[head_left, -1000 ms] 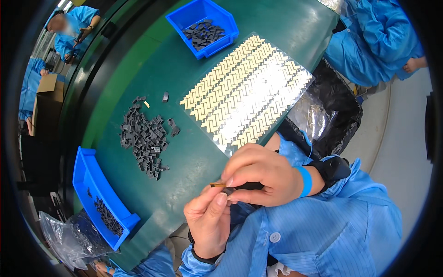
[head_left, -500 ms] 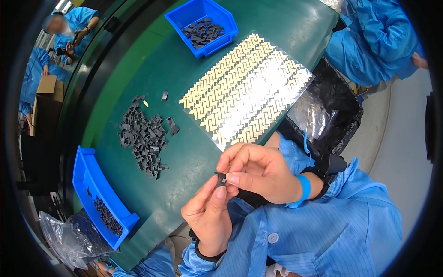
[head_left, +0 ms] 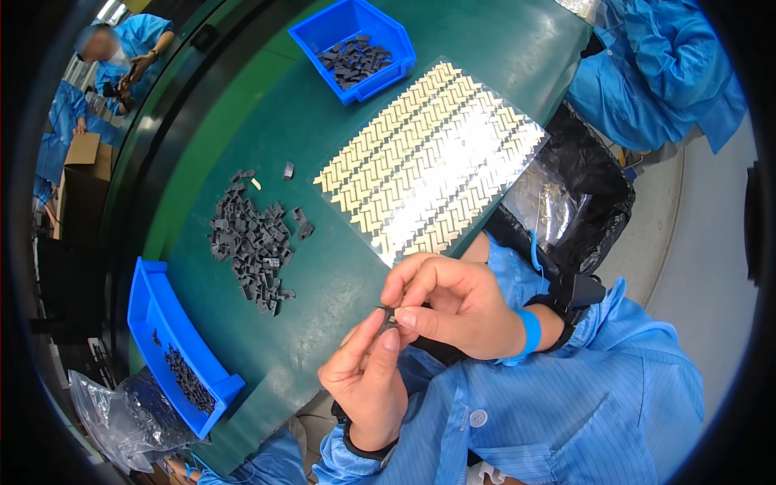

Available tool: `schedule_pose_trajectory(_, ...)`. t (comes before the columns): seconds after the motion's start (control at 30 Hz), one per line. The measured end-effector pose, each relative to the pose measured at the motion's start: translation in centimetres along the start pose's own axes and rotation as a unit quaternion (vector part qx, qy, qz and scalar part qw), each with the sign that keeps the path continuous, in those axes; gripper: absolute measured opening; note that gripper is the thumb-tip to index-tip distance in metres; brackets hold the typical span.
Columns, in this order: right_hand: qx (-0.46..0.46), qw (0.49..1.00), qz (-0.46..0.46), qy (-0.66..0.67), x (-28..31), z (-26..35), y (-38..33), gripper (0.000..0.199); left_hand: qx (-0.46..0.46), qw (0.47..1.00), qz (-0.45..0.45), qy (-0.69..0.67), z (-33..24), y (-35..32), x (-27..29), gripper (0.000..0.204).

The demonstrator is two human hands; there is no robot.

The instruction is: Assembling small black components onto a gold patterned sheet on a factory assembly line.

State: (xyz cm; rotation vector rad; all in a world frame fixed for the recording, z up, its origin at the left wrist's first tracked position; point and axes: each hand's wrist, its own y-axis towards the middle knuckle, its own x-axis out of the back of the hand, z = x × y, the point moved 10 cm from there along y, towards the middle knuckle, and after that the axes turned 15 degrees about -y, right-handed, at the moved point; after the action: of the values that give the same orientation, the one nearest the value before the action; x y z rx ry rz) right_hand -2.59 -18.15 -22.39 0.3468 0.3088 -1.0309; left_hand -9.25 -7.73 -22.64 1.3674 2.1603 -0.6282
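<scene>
Between my fingertips, just in front of my body, is a small dark grey plastic part [head_left: 387, 320] with a tiny pale patch on it. My left hand [head_left: 368, 380] pinches it from below between thumb and forefinger. From the other side, the thumb and forefinger of my right hand [head_left: 453, 307] close on the same part, hiding much of it. Beyond my hands lies a clear sheet [head_left: 347, 200] carrying rows of small cream-yellow stickers. To its left, a loose pile of dark grey plastic parts [head_left: 250, 242] covers part of the green table, with a single cream-yellow sticker [head_left: 256, 184] beside it.
A blue bin [head_left: 396, 74] of grey parts stands at the far side. Another blue bin [head_left: 182, 323] with small dark pieces is at the left edge, near a clear plastic bag [head_left: 113, 420]. A black bag [head_left: 602, 186] hangs at right. Co-workers in blue sit or stand around.
My hands stay almost in place, with the grey part turned slightly between the fingertips. At the upper right, a co-worker's arm has shifted. The sheet, pile and bins have not moved.
</scene>
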Motion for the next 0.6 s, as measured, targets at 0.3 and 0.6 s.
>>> schedule_pose_trajectory(0.3, 0.051, 0.997, 0.006, -0.065, -0.1, 0.7, 0.1, 0.008, 0.004, 1.000, 0.000, -0.013, 0.1, 0.0, 0.1, 0.023)
schedule_pose_trajectory(0.6, 0.038, 0.998, -0.009, -0.058, 0.1, 0.3, -0.1, 0.008, 0.002, 1.000, 0.009, -0.008, 0.1, 0.1, -0.2, 0.021)
